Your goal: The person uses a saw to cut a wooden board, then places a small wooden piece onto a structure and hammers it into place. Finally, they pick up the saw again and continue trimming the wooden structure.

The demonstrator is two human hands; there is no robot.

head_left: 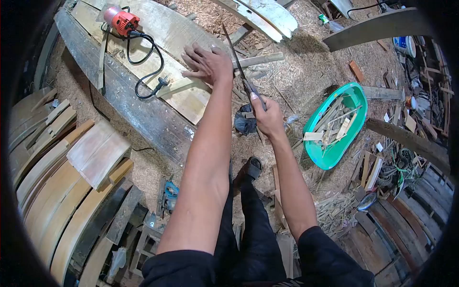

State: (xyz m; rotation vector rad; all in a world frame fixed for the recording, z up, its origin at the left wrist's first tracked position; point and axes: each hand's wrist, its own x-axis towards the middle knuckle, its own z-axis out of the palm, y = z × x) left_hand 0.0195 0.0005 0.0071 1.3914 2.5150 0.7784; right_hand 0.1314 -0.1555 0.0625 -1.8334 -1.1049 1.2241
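My left hand (209, 64) lies spread on the wooden board (162, 28), its fingers apart, pressing near the board's right edge. Under and beside it a thin wood strip (263, 60) sticks out past the edge to the right. My right hand (267, 116) is wrapped round the handle of a long, thin dark saw (233, 50), whose blade points up and away, close beside my left hand and across the strip. A pale wood piece (179, 86) lies on the board just below my left hand.
A red power tool (122, 20) with a black cord rests on the board at upper left. At right, a green tub (313, 152) holds wood scraps. Curved planks (67, 205) are stacked at lower left. A blue tool (170, 190) sits on the shavings-covered floor near my feet.
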